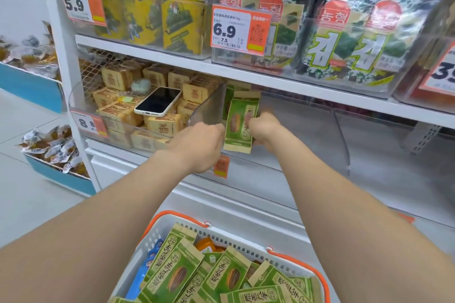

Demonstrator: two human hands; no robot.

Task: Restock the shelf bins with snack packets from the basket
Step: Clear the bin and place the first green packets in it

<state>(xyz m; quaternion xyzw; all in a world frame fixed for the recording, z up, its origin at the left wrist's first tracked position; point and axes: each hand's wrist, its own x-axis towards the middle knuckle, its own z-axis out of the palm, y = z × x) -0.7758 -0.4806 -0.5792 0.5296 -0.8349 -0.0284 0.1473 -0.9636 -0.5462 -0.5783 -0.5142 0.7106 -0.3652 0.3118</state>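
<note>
I note right hand (264, 130) pinching green packet (240, 128) at 3 o'clock; left hand (200, 146) curled at 9, grip unclear

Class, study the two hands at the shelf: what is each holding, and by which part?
One green snack packet, upright. The right hand grips its right edge at mid-height; the left hand seems to hold its left edge.
</note>
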